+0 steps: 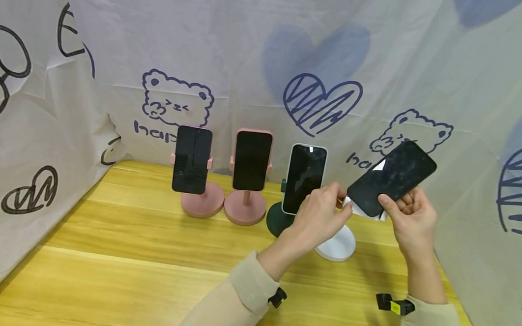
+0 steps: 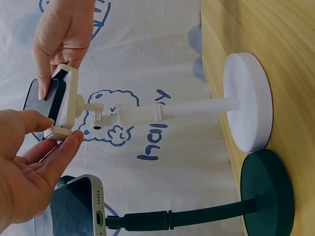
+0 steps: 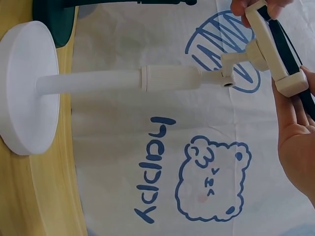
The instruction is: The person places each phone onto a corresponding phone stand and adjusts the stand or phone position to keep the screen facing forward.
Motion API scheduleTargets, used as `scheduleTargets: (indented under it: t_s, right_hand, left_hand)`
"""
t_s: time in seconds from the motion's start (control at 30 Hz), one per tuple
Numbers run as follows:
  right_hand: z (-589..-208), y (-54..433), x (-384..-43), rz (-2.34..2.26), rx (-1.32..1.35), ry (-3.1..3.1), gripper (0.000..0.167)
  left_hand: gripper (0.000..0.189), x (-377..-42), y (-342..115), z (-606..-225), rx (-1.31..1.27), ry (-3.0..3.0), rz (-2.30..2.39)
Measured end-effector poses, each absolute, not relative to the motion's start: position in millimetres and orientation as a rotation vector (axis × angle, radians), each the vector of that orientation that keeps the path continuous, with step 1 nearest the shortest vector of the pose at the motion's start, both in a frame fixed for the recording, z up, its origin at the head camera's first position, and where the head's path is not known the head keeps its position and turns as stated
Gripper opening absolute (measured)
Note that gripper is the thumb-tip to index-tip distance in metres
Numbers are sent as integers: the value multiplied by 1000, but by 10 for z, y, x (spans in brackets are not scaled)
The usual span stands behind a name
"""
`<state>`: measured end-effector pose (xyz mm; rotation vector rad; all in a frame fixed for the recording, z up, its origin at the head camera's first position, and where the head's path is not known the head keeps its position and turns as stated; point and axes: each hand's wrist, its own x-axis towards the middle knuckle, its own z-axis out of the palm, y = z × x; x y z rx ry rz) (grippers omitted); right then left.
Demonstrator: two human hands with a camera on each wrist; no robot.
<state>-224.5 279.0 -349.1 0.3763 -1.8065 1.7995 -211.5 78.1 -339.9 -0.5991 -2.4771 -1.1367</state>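
A black smartphone (image 1: 393, 177) is tilted over the clamp of a white phone stand (image 2: 142, 115). My right hand (image 1: 413, 220) grips the phone by its lower right edge, thumb on the screen side and fingers behind. At the other end, my left hand (image 1: 322, 213) pinches the jaw of the clamp (image 3: 275, 54) between thumb and fingers. The phone lies against the clamp's face between its two side arms in the wrist views. The white round base (image 1: 338, 246) rests on the table, its pole upright.
Left of the white stand, a dark green stand (image 2: 268, 191) holds a white-edged phone (image 1: 305, 177). Two pink stands (image 1: 245, 209) farther left each carry a dark phone (image 1: 192, 159). A printed cloth (image 1: 249, 49) hangs behind the wooden table (image 1: 148, 285).
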Motion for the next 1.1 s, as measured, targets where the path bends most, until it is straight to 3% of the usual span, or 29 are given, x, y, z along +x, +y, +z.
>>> scheduleTargets:
  t_s: [0.83, 1.1]
  right_hand:
    - [-3329, 2926, -2174, 1399, 451, -2266, 42]
    - [-3189, 2955, -2181, 1259, 522, -2457, 53]
  left_hand:
    - [13, -2073, 735, -3392, -630, -2493, -1031]
    - [7, -2093, 748, -3388, -623, -2478, -1052]
